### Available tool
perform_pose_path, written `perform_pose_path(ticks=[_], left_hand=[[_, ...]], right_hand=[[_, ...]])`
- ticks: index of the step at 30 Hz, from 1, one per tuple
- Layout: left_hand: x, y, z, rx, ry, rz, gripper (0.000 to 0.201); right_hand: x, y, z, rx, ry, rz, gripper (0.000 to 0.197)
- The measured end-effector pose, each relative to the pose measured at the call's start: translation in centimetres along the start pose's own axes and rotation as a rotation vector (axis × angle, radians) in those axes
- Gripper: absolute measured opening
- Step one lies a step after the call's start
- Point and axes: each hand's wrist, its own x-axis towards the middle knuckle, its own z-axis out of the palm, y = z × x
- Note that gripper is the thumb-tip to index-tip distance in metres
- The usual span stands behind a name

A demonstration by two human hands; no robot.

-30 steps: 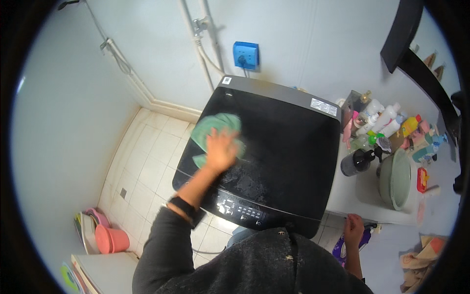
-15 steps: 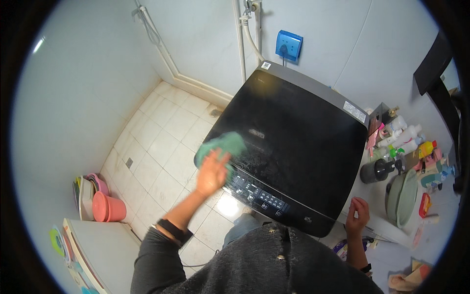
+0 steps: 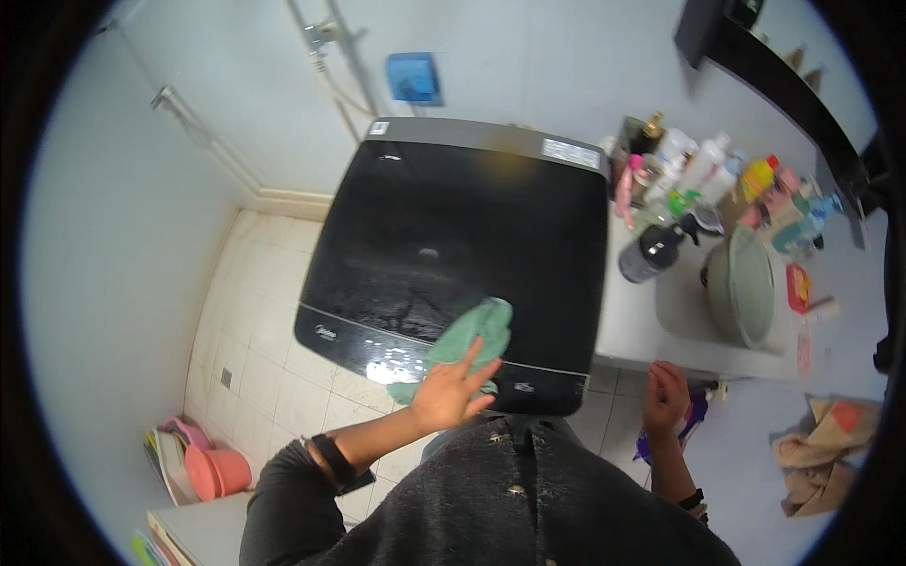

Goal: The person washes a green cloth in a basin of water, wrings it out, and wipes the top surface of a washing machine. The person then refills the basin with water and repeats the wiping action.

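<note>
My left hand [image 3: 453, 385] holds a green cloth [image 3: 479, 330] against the front of a black top-loading washing machine [image 3: 472, 226], its fingers spread over the fabric. The cloth lies partly on the glossy lid and partly over the control panel [image 3: 330, 335], hiding some of it. Wet-looking streaks show on the lid to the left of the cloth. My right hand [image 3: 666, 401] hangs in the air beside the machine, below the front edge of the white counter [image 3: 651, 330]. Its fingers are curled together, and nothing shows in them.
Along the counter stand a dark pump bottle [image 3: 649, 253], several toiletry bottles [image 3: 703, 162] and a pale green basin [image 3: 752, 288]. A blue socket cover [image 3: 413, 78] is on the wall behind. Pink buckets [image 3: 219, 472] sit at the lower left on the tiled floor [image 3: 255, 311].
My left hand has moved the cloth rightward along the machine's front, from its left corner toward the right part of the panel. The view has turned and shifted. My right hand remains beside the machine.
</note>
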Motion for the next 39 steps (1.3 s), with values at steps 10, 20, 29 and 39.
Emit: perform_pose_path(ticks=[10,20,29,39], left_hand=[[10.6,11.3,6.8,0.013,-0.132,0.58,0.052],[3.5,5.2,3.8,0.047,-0.466,0.785,0.042],[1.7,4.2,2.8,0.029,-0.14,0.547,0.065],[7.4,8.6,5.8,0.016,-0.016,0.778,0.068]], right_hand=[[-2.0,5.2,-3.8,0.049,0.016,0.034,0.013],[-3.8,2.6,-2.7,0.17,0.051,0.165,0.012],[-7.8,-3.2,-3.5,0.012,0.096,0.078,0.013],[-13.1,-7.4,-4.9,-0.215,0.067,0.076,0.011]])
